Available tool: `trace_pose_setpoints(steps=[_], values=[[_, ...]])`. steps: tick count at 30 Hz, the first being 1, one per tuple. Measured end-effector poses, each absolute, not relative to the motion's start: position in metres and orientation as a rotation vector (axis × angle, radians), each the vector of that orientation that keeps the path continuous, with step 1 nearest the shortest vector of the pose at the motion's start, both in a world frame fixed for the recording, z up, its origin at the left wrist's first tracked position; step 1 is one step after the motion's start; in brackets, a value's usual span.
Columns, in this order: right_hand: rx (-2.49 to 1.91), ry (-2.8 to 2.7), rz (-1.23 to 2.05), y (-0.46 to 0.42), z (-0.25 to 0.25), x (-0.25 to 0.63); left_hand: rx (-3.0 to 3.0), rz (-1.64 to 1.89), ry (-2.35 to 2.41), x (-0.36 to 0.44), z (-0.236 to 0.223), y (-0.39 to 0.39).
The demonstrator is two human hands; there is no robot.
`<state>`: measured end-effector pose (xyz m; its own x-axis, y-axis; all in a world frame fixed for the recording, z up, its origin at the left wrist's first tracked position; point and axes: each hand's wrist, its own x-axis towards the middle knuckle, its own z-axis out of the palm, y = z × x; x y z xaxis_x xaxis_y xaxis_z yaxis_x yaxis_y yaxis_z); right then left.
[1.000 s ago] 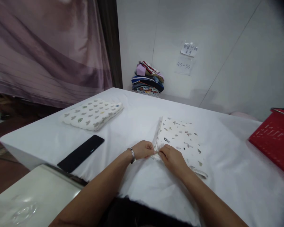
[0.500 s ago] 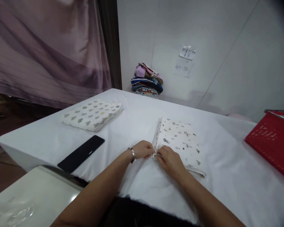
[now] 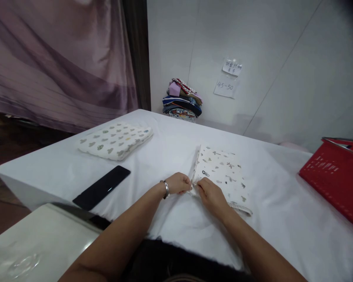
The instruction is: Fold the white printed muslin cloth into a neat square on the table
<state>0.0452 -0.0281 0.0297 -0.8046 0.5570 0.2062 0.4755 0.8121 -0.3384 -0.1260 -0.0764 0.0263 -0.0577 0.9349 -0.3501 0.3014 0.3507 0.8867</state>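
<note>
A folded white cloth [image 3: 220, 168] printed with small grey, brown and green figures lies flat on the white-covered table [image 3: 170, 141]. At its near left corner, my left hand [image 3: 179, 183] pinches the edge between thumb and fingers; a silver bracelet is on that wrist. Close beside it, my right hand [image 3: 210, 194] is closed on the same corner from the right. The fingertips of both hands nearly meet, and the bit of fabric between them is mostly hidden. A second folded white cloth [image 3: 114, 141], with grey cloud-like shapes, rests at the far left.
A black flat slab [image 3: 101, 188] lies on the table left of my arms. At the right edge stands a red basket [image 3: 326, 168]. A stack of folded fabrics [image 3: 182, 100] sits beyond the table by the wall. A pale glossy surface [image 3: 41, 243] is at lower left.
Both hands stay at the cloth's near left corner, with small finger movements there. The view has shifted slightly, so the red basket shows farther in from the right.
</note>
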Motion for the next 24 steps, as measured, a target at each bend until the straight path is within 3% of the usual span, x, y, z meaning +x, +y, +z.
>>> trace_pose_setpoints(steps=[24], values=[[-0.707,-2.794,0.243,-0.0379,0.0272,0.0436,1.182,0.747,1.560,-0.1293,0.0242,-0.0765]])
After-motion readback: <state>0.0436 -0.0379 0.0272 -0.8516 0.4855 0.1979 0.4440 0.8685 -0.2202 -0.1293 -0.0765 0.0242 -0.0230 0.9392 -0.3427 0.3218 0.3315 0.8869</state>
